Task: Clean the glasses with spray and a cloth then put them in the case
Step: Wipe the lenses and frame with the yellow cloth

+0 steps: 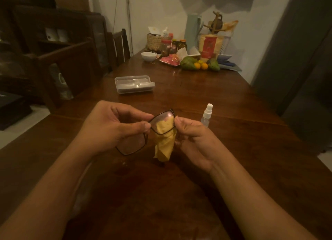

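The glasses (136,144) are pinched at the bridge by the left hand (111,126) and steadied above the desk (242,149). One lens is wrapped in the yellow cloth (164,142) and squeezed by the right hand (194,141), evidently for wiping. The spray bottle (207,114) is stood at two o'clock, the case (134,84) at eleven. Fruit (199,64) and jars (166,45) are crowded at the dim far end.
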